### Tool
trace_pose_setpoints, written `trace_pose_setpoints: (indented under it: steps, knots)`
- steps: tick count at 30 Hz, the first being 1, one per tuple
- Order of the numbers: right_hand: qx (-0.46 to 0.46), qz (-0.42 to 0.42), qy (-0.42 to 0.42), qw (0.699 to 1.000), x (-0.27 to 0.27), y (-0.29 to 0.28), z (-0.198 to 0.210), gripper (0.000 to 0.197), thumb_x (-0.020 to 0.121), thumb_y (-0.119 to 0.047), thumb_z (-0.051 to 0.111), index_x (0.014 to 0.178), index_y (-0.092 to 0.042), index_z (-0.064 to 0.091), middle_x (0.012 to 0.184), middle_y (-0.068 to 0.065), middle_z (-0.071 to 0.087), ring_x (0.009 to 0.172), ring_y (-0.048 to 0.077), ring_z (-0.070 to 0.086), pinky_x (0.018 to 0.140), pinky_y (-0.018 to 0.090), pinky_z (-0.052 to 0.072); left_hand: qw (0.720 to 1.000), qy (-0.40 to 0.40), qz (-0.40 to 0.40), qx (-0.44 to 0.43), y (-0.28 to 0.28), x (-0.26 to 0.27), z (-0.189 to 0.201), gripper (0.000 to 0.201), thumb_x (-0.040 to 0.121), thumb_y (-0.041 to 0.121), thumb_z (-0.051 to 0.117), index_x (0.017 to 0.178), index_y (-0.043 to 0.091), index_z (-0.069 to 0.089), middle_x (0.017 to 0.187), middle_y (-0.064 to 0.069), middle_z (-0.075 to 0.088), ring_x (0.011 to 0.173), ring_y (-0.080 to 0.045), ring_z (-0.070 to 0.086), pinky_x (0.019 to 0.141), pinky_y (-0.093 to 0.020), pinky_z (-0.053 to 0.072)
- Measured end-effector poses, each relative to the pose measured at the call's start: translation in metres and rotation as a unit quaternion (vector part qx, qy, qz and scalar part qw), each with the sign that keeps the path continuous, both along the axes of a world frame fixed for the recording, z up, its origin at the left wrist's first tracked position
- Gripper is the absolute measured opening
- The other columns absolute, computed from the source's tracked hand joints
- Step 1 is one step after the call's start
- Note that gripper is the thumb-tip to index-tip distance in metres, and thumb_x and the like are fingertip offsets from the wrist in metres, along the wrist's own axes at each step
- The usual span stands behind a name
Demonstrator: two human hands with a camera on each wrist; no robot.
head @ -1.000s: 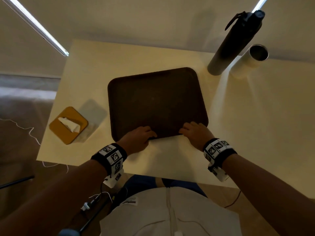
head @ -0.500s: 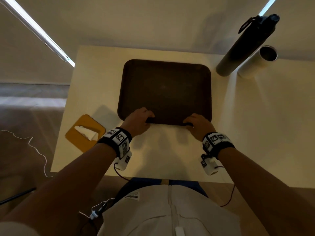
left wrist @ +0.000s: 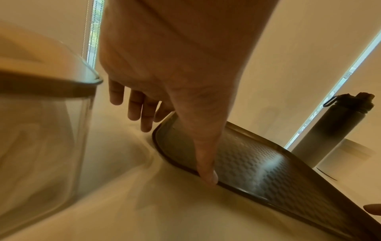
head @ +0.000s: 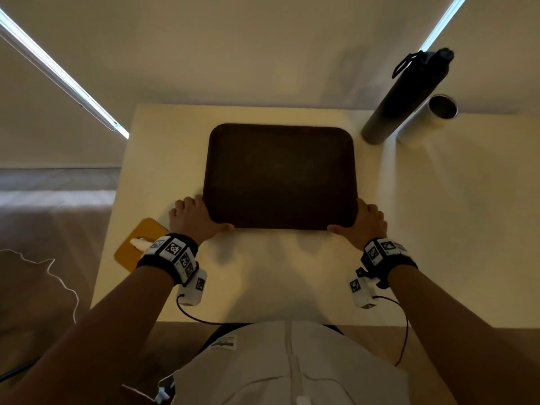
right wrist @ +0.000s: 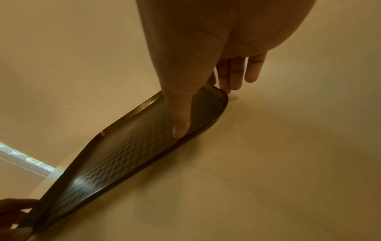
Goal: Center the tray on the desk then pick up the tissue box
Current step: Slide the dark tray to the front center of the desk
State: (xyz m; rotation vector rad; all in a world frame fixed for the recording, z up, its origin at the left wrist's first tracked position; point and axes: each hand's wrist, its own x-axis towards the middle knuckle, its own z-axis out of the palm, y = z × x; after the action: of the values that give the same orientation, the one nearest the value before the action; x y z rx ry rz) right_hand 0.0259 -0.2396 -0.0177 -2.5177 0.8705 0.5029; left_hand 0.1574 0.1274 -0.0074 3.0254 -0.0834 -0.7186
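At the near corners of the tray (head: 280, 176), your two hands bracket it from either side. Your left hand (head: 193, 219) has its thumb laid straight along the near rim and its fingers (left wrist: 142, 112) loosely extended, slightly apart, down the tray's left edge with the tips toward the desk (head: 438, 229). Your right hand (head: 365, 223) mirrors this: thumb straight along the near rim, fingers (right wrist: 237, 75) extended and close together past the right corner. Neither hand wraps or pinches the rim; both press against it with straight fingers.

The tray is dark, rectangular with rounded corners and a honeycomb-textured floor. It lies flat on the pale desk, its sides square to the desk edges, nearer the far edge than the near one. From here it looks roughly centred between the left edge and the tall items at the far right, so the centring step seems to be at or near its end.

The tissue box (head: 137, 247), mustard yellow with a white tissue poking from its top, sits at the desk's near left edge, just beside your left wrist and partly hidden by the wristband. It is untouched.

A tall dark bottle (head: 406, 97) and a pale cylindrical cup (head: 426, 121) stand touching at the far right, close to the tray's far right corner.

The next move likely calls for releasing the tray and drawing your left hand back and outward to the box, gripping its sides firmly enough to lift without crushing.
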Motion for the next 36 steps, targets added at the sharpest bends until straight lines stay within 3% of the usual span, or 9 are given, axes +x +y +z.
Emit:
trace_pose_setpoints:
  steps: [10,17,36]
  knots:
    - [0.003,0.004,-0.005,1.000,0.027,-0.015,-0.002,0.097,0.065,-0.060,0.076,0.142,-0.022,0.032,0.136,0.016,0.041,0.124,0.039,0.038,0.104,0.053,0.036,0.999,-0.004,0.005,-0.042,-0.009,0.017,-0.005,0.112,0.054,0.083,0.069,0.136,0.011,0.044,0.133,-0.018,0.054,0.124,-0.039,0.046,0.101,-0.052,0.039]
    - [0.009,0.003,-0.007,1.000,0.049,-0.016,-0.001,0.097,0.064,-0.059,0.078,0.141,-0.020,0.033,0.135,0.016,0.040,0.124,0.040,0.037,0.104,0.054,0.036,0.998,-0.007,0.023,-0.064,-0.013,0.036,-0.003,0.114,0.057,0.077,0.073,0.143,0.013,0.036,0.135,-0.020,0.052,0.126,-0.041,0.044,0.103,-0.054,0.037]
    - [0.020,0.001,-0.016,1.000,0.036,-0.011,-0.006,0.098,0.066,-0.059,0.075,0.144,-0.025,0.027,0.137,0.015,0.037,0.125,0.040,0.034,0.101,0.056,0.038,0.996,-0.001,0.024,-0.089,-0.005,0.031,-0.008,0.119,0.057,0.078,0.073,0.149,0.016,0.028,0.141,-0.020,0.047,0.131,-0.042,0.040,0.105,-0.055,0.036]
